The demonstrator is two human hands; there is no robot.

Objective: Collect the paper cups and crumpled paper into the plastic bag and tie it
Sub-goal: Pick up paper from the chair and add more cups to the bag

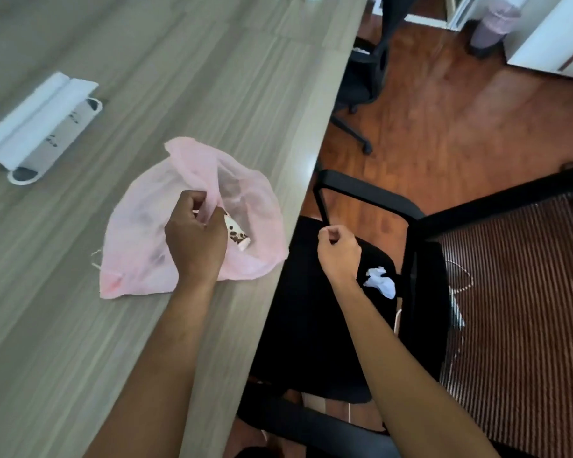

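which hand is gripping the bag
The left hand pinches the pink plastic bag on the table; the right hand is curled over the chair, holding nothing.

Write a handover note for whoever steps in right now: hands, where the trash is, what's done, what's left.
Left hand: pinching the rim of the pink plastic bag, which lies on the table, mouth open.
Right hand: curled, holding nothing, hanging over the black chair.
Done: one spotted paper cup shows inside the bag; darker shapes show through the plastic, unclear what.
Left: crumpled paper lies on the chair seat beside the right wrist; bag it, then tie the bag.
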